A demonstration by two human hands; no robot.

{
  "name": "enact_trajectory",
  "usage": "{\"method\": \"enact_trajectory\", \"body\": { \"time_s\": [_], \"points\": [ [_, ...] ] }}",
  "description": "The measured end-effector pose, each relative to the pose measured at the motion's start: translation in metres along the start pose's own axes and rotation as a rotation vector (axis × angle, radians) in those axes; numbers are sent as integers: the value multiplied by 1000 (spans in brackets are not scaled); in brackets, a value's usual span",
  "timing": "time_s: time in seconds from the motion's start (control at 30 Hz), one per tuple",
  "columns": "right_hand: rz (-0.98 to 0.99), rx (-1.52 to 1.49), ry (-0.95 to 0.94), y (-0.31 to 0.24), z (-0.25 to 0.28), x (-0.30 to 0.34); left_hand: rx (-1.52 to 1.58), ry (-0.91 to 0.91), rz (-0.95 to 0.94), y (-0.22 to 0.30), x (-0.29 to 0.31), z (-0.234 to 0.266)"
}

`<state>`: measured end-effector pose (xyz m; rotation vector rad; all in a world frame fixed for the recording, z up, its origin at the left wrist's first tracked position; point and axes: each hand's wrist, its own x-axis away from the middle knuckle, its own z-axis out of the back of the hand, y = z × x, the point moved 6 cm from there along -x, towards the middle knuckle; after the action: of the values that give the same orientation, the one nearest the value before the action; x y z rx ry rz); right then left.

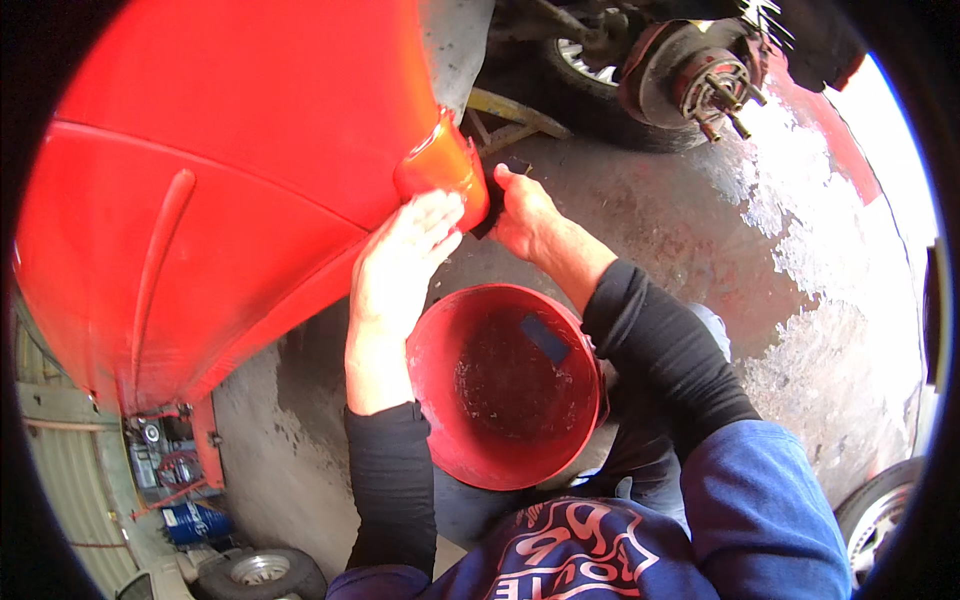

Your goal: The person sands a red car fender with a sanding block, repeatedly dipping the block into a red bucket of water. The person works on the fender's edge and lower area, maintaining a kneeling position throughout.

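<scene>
A glossy red car body (250, 120) fills the upper left, ending at an orange-red lower corner (440, 165). Flat against that corner lies my left hand (405, 255), its fingers stretched out together. On the other side of the corner, my right hand (530, 215) grips a dark, flat piece (493, 200) and presses it along the panel's edge. Its exact kind does not show. Below both hands stands a red bucket (432, 410), with a blue-grey rectangular piece (545, 339) on its inside.
A bare wheel hub (705, 85) with protruding studs is at the upper right, near a yellow stand (510, 110). Loose wheels (262, 570) lie at the lower left and lower right. A blue drum (195, 522) stands at left. The concrete floor (660, 205) has worn, pale patches.
</scene>
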<state>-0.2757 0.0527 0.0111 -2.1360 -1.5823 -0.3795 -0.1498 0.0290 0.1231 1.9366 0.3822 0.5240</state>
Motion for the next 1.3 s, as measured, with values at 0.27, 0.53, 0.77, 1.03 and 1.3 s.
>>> {"method": "enact_trajectory", "body": {
  "time_s": [0.27, 0.53, 0.77, 1.03, 1.3],
  "points": [
    [-54, 341, 151, 2, 12, 7, 537, 596, -70, -87, 54, 86],
    [224, 284, 210, -32, 0, -22, 1097, 286, -308, -86, -29, 43],
    [144, 429, 136, -37, 27, -23, 1179, 278, -244, -85, -41, 41],
    [31, 77, 62, 19, -3, -28, 1152, 551, -467, -57, 33, 130],
    [155, 300, 154, 0, 13, -23, 1026, 658, -481, -65, 37, 139]
  ]
}}
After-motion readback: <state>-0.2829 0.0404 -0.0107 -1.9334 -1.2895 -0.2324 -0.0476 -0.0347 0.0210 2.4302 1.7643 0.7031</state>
